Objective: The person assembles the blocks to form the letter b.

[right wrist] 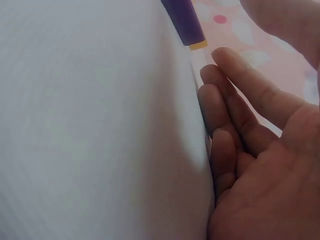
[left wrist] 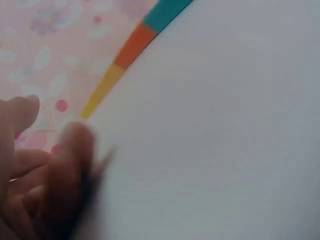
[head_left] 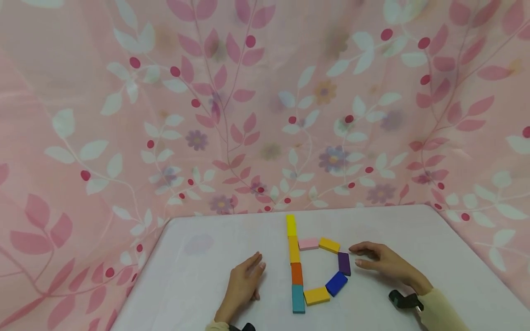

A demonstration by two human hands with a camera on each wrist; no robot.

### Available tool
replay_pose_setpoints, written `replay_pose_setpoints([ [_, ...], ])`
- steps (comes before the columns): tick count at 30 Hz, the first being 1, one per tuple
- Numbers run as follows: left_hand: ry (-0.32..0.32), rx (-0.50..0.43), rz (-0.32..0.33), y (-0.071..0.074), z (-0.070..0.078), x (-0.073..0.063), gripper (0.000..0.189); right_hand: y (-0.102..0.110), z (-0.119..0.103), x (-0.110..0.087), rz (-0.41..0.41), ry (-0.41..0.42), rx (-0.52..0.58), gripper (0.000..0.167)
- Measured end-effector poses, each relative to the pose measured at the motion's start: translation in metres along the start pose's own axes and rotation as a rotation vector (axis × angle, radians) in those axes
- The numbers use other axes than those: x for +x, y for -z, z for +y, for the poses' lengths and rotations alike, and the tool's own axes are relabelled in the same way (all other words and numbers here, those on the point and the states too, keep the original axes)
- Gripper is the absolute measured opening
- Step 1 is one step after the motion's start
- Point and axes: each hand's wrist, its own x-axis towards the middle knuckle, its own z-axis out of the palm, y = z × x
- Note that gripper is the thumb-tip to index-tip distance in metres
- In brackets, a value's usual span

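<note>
Coloured rectangular blocks lie on the white table in the shape of a letter b. Its upright runs from a bright yellow block (head_left: 291, 225) through an amber block (head_left: 294, 249) and an orange block (head_left: 296, 273) to a teal block (head_left: 298, 299). The loop has a pink block (head_left: 308, 244), yellow ones, a purple block (head_left: 344, 264) and a blue block (head_left: 337, 283). My left hand (head_left: 243, 282) is left of the upright, fingers loosely bent, holding nothing. To the right of the purple block, my right hand (head_left: 387, 263) rests with relaxed fingers, thumb apart, nothing in its grasp.
The white tabletop (head_left: 174, 276) has rounded far corners. Behind it hangs a pink cloth (head_left: 265, 115) printed with leaves, berries and flowers. A black wrist device (head_left: 403, 301) sits at my right cuff, and another shows partly at my left.
</note>
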Motion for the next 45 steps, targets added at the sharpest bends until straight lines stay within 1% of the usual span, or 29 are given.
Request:
replay_pose_setpoints([
  [3, 0.049, -0.178, -0.034, 0.003, -0.013, 0.004, 0.063, -0.001, 0.000, 0.000, 0.009, 0.012, -0.024, 0.041],
  [4, 0.046, -0.182, -0.043, 0.003, -0.015, 0.005, 0.064, -0.001, 0.001, 0.000, 0.014, 0.016, -0.026, 0.040],
  [6, 0.036, -0.161, -0.041, 0.002, -0.017, 0.006, 0.064, -0.002, 0.001, 0.000, 0.018, 0.019, -0.024, 0.040],
  [11, 0.031, -0.077, 0.000, 0.000, -0.017, 0.006, 0.060, -0.005, 0.001, 0.002, 0.009, 0.010, -0.019, 0.042],
  [12, 0.018, -0.044, 0.013, 0.001, -0.017, 0.006, 0.059, -0.006, 0.001, 0.003, 0.010, 0.010, -0.019, 0.042],
  [16, 0.003, 0.068, 0.070, 0.002, -0.019, 0.004, 0.056, -0.010, 0.001, 0.007, 0.013, 0.006, -0.019, 0.042],
  [18, -0.004, 0.105, 0.099, 0.002, -0.020, 0.003, 0.054, -0.013, 0.000, 0.009, 0.010, 0.007, -0.024, 0.042],
  [21, 0.007, 0.099, 0.107, 0.004, -0.020, 0.003, 0.053, -0.016, -0.002, 0.012, 0.015, 0.007, -0.037, 0.042],
  [26, 0.018, 0.088, 0.106, 0.003, -0.020, 0.005, 0.055, -0.014, -0.003, 0.013, 0.024, 0.001, -0.050, 0.041],
  [32, 0.021, 0.103, 0.121, 0.001, -0.019, 0.009, 0.054, -0.012, -0.002, 0.015, 0.025, 0.006, -0.040, 0.041],
  [40, 0.031, 0.093, 0.125, -0.001, -0.016, 0.008, 0.052, -0.011, -0.003, 0.016, 0.039, 0.000, -0.063, 0.041],
  [42, 0.041, 0.065, 0.112, 0.000, -0.015, 0.008, 0.053, -0.010, -0.003, 0.016, 0.041, 0.013, -0.063, 0.041],
  [45, 0.058, -0.024, 0.063, 0.002, -0.013, 0.008, 0.055, -0.007, -0.003, 0.016, 0.035, 0.046, -0.027, 0.042],
])
